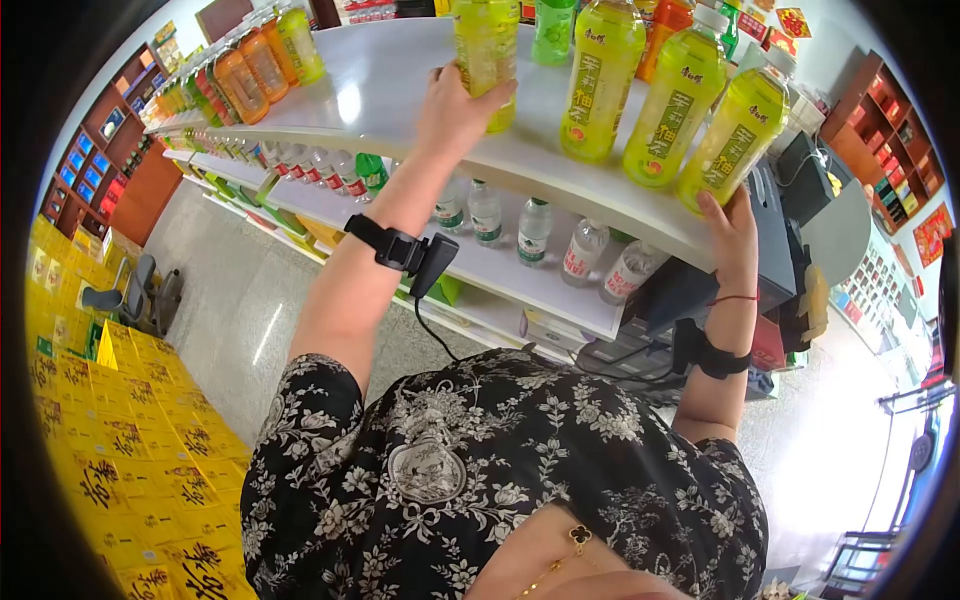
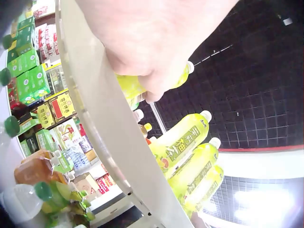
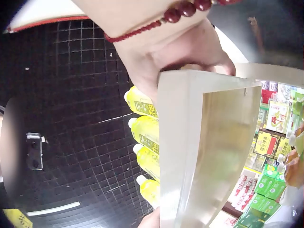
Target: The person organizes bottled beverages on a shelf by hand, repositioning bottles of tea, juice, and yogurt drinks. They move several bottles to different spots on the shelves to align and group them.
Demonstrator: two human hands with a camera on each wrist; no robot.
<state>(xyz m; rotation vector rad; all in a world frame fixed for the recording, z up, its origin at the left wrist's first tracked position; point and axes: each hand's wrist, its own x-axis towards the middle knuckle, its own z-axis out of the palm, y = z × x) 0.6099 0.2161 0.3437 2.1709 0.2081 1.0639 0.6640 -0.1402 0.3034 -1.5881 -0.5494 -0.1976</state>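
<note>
My left hand (image 1: 455,120) grips the lower part of a yellow-green tea bottle (image 1: 487,40), thumb on one side and fingers on the other, over the front of the white shelf top (image 1: 390,75). The left wrist view shows that bottle (image 2: 130,85) partly behind the hand. To its right, three like bottles with white caps stand in a row along the shelf edge. At the near corner my right hand (image 1: 735,240) is around the base of the end tea bottle (image 1: 740,130), thumb in front. In the right wrist view the shelf end (image 3: 178,142) hides part of this hand.
Orange drink bottles (image 1: 240,80) line the left of the shelf top. Water bottles (image 1: 535,230) fill the lower shelf. Dark boxes (image 1: 765,230) stand beside the shelf's right end. Yellow cartons (image 1: 150,430) are stacked at left, near an office chair (image 1: 145,290).
</note>
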